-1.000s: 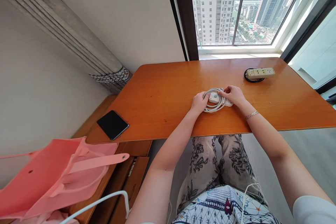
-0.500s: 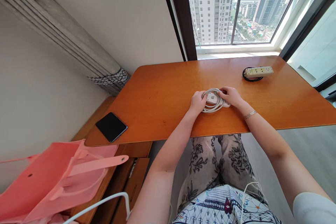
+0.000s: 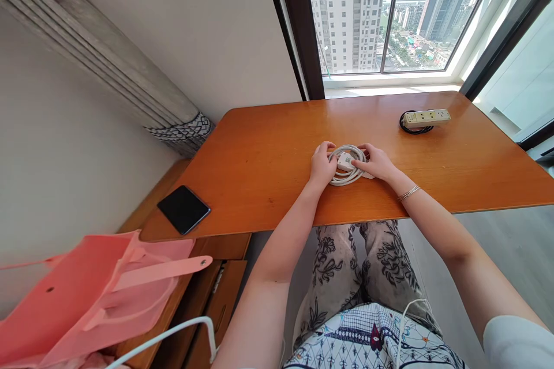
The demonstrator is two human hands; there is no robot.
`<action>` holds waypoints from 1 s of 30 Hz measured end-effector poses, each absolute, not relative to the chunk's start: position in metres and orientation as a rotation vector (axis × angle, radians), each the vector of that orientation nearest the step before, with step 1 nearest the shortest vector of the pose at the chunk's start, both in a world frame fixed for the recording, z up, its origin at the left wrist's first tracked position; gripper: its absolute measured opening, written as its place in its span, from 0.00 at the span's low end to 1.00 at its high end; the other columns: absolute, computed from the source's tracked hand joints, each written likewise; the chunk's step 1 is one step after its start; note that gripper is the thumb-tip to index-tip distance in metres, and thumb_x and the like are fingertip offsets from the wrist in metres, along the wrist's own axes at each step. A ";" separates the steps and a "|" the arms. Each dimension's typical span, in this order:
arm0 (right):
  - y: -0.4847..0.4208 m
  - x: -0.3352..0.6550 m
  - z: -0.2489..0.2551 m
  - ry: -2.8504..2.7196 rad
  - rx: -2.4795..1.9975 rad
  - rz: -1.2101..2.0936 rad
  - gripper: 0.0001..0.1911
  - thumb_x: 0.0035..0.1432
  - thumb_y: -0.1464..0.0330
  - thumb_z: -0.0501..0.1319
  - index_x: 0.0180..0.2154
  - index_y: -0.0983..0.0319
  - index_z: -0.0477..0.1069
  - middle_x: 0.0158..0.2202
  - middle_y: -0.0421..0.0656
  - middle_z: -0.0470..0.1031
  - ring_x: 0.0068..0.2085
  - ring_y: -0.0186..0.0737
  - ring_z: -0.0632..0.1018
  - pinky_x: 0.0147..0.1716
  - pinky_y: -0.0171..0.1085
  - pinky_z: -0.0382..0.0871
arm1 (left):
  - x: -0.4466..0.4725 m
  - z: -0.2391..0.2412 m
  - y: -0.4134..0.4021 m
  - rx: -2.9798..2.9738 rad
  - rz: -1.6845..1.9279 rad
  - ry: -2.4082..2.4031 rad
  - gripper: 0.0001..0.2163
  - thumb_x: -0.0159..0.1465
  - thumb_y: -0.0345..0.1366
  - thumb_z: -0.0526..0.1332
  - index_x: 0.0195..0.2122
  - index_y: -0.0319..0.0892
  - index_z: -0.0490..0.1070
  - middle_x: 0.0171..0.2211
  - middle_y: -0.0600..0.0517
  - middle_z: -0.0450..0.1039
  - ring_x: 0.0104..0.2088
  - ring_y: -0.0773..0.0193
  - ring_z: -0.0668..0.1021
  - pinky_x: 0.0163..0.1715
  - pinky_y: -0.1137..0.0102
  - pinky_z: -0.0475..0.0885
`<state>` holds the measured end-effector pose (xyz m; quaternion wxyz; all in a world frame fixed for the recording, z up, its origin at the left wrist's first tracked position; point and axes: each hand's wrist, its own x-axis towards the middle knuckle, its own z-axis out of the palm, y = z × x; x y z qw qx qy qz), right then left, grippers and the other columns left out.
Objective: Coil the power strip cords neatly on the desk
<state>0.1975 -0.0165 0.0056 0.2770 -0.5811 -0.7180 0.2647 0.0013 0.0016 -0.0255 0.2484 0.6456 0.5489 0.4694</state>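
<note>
A coiled white cable [image 3: 345, 181] lies on the orange-brown wooden table [image 3: 259, 167] in front of me, with a white plug-like block [image 3: 345, 161] inside its loops. My left hand [image 3: 322, 167] grips the coil's left side, thumb over the loops. On the right side, my right hand [image 3: 375, 162] holds the loops between thumb and fingers. A white end piece, partly hidden, sticks out beneath the right hand. A bracelet circles my right wrist.
A cream power strip [image 3: 426, 118] with a black cord stands at the back right of the table. A black tablet or phone [image 3: 184, 209] lies at the left end. Beside the table are a pink bag [image 3: 86, 294] and wooden drawers [image 3: 225, 300]; a window is behind.
The coil has shifted slightly left. My left hand has moved a little up and left, and my right thumb now reaches across the loops.
</note>
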 end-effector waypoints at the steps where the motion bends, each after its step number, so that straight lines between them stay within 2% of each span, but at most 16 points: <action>1: -0.017 0.196 0.007 -1.940 -1.579 0.690 0.25 0.56 0.61 0.67 0.55 0.63 0.74 0.46 0.49 0.82 0.45 0.44 0.80 0.48 0.40 0.71 | 0.001 -0.025 0.001 1.746 1.284 1.484 0.11 0.60 0.23 0.59 0.42 0.44 0.70 0.50 0.45 0.76 0.38 0.61 0.82 0.49 0.62 0.75; 4: -0.016 0.192 0.012 -1.953 -1.643 0.620 0.21 0.57 0.65 0.64 0.52 0.62 0.77 0.47 0.48 0.83 0.47 0.47 0.80 0.50 0.41 0.70 | 0.001 -0.025 0.003 1.676 1.279 1.425 0.10 0.59 0.24 0.59 0.40 0.44 0.68 0.52 0.46 0.77 0.39 0.62 0.83 0.49 0.63 0.75; 8: -0.013 0.194 0.013 -1.908 -1.655 0.647 0.19 0.55 0.66 0.63 0.48 0.60 0.80 0.44 0.45 0.84 0.44 0.46 0.80 0.48 0.40 0.71 | 0.003 -0.027 0.005 1.563 1.282 1.324 0.09 0.58 0.24 0.61 0.37 0.44 0.68 0.44 0.48 0.80 0.43 0.60 0.83 0.50 0.64 0.75; 11: -0.009 0.199 0.011 -1.849 -1.597 0.753 0.17 0.54 0.67 0.62 0.45 0.60 0.81 0.42 0.44 0.84 0.43 0.44 0.80 0.44 0.38 0.71 | 0.006 -0.028 0.006 1.521 1.298 1.266 0.09 0.56 0.24 0.62 0.35 0.44 0.68 0.42 0.48 0.80 0.43 0.60 0.83 0.51 0.63 0.75; 17: -0.003 0.200 -0.001 -1.600 -1.424 1.175 0.18 0.50 0.70 0.61 0.45 0.64 0.76 0.40 0.45 0.82 0.38 0.41 0.79 0.36 0.36 0.72 | 0.010 -0.031 0.005 1.406 1.278 1.146 0.09 0.54 0.24 0.60 0.33 0.43 0.64 0.47 0.46 0.79 0.47 0.60 0.82 0.53 0.62 0.75; 23: -0.010 0.198 -0.005 -1.689 -1.327 1.136 0.20 0.54 0.69 0.60 0.50 0.63 0.71 0.51 0.47 0.79 0.50 0.42 0.78 0.53 0.40 0.71 | 0.006 -0.030 0.004 1.520 1.238 1.159 0.09 0.53 0.21 0.58 0.29 0.43 0.65 0.50 0.45 0.78 0.55 0.59 0.79 0.61 0.61 0.69; 30: -0.004 0.197 -0.009 -1.871 -1.414 0.967 0.22 0.58 0.72 0.53 0.54 0.65 0.69 0.55 0.52 0.77 0.55 0.47 0.76 0.58 0.46 0.68 | 0.006 -0.036 0.005 1.522 1.281 1.150 0.10 0.54 0.24 0.56 0.33 0.42 0.73 0.50 0.46 0.79 0.55 0.57 0.79 0.62 0.60 0.69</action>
